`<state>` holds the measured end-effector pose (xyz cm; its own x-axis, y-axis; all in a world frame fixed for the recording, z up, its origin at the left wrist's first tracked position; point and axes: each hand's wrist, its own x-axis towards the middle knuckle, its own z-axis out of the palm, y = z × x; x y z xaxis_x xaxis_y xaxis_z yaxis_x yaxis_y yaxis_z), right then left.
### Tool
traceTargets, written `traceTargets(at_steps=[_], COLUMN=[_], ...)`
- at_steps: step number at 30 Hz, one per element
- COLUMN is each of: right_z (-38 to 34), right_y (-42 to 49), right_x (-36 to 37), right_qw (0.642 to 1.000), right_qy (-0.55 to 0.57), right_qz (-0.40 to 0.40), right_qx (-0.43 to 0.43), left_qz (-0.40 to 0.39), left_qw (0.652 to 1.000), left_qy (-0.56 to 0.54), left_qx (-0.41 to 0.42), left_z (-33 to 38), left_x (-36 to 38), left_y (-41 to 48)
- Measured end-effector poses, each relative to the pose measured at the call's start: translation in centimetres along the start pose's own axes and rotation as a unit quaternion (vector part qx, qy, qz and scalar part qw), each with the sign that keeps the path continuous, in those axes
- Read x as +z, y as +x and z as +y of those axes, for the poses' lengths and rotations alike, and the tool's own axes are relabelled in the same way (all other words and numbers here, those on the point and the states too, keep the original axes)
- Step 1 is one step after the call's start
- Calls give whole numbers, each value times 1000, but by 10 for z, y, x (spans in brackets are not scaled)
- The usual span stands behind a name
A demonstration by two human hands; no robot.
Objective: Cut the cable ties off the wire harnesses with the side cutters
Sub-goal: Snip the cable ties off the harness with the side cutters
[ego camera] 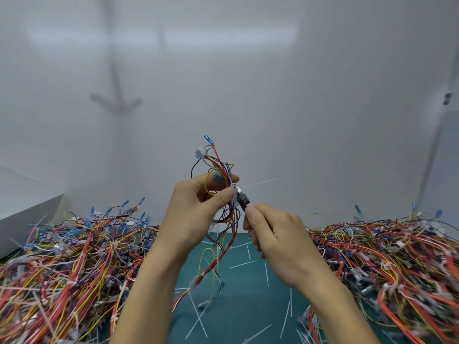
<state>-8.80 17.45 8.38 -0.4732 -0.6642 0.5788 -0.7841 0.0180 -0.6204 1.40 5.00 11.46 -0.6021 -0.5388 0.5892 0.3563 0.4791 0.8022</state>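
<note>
Red, yellow, purple and black wires make up the wire harness (224,170), which is held upright above the middle of the desk (238,309). Its upper end carries blue terminals (207,138) and a white connector (200,152). Its lower end hangs down to the desk surface.

The left hand (196,207) pinches the harness between thumb and curled fingers at the bundling point. The right hand (270,232) is curled round the side cutters (243,200), whose dark head touches the harness just beside the left thumb. A thin white cable tie (263,182) projects to the right from that point.

The desk is covered in a dark green mat. Loose white tie pieces (243,264) lie scattered on it between the forearms. A large pile of harnesses (74,256) lies on the left, and a second pile (385,256) on the right. A white box (24,207) stands at the far left. A plain white wall (248,83) closes the background.

The cutter handles are hidden inside the right hand. The blades are too small and blurred to show whether they are closed on the tie. Both piles are cut off by the frame edges.
</note>
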Motion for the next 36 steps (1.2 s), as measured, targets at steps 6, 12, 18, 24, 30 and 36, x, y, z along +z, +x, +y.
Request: traceTargets(at_steps=[6,12,18,24,30,36], right_z=[0,2,3,2,1,-2], right_y=[0,1,1,1,1,0], right_x=[1,1,2,2,1,-1], right_qw=[1000,1000,1000,1000,1000,998], right_qy=[4,5,8,11,17,43], right_qz=[1,1,4,2,-12,-26], right_qx=[1,0,-2,-4,9,28], left_qz=[-3,-5,-7,-6,-8,0], left_qw=[1000,1000,1000,1000,1000,999], left_qy=[1,1,-1,2,13,53], left_qx=[1,4,4,-4,2,-2], left_z=[1,1,0,-1,-1,-6], left_x=[0,-1,-2,-2,-3,-4], left_y=[-1,-1,0,0,1,2])
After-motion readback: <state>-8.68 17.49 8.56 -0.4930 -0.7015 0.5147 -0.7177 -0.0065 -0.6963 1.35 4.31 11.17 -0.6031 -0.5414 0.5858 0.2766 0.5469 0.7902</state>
